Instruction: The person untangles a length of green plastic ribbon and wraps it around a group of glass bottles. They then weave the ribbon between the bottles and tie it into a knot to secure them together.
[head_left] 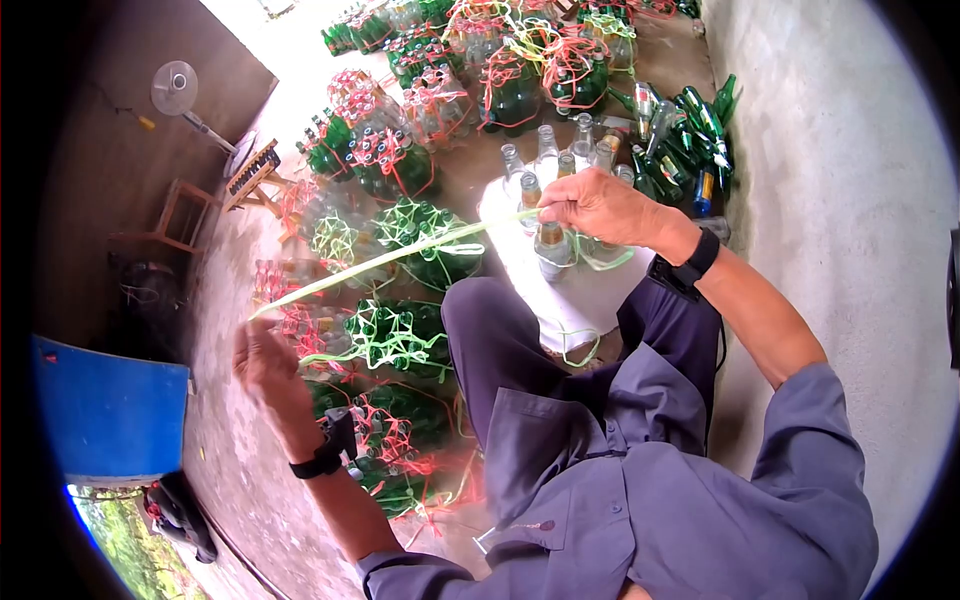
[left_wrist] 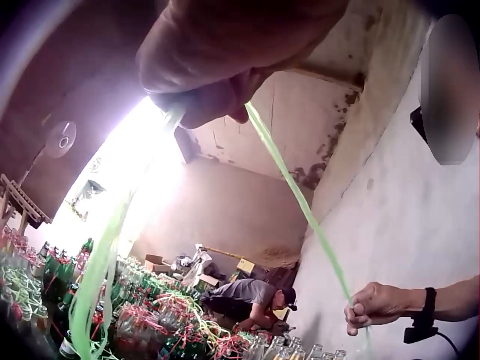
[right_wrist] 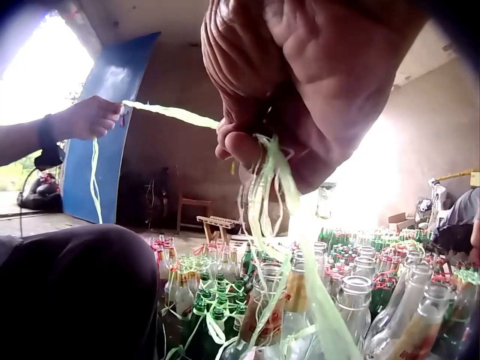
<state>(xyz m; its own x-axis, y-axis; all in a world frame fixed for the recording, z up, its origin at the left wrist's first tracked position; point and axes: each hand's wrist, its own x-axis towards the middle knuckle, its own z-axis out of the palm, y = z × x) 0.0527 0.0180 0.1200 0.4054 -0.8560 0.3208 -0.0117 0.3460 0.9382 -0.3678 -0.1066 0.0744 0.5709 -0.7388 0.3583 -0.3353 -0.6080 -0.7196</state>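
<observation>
The right hand [head_left: 600,207], upper centre of the head view, is pinching a pale green plastic string [head_left: 400,253], fingers curled tight on it, just above a cluster of clear glass bottles [head_left: 552,250]. The left hand [head_left: 265,362], lower left, is gripping the other end in a closed fist. The string is stretching taut between them, above tied bottle bundles [head_left: 400,335].
</observation>
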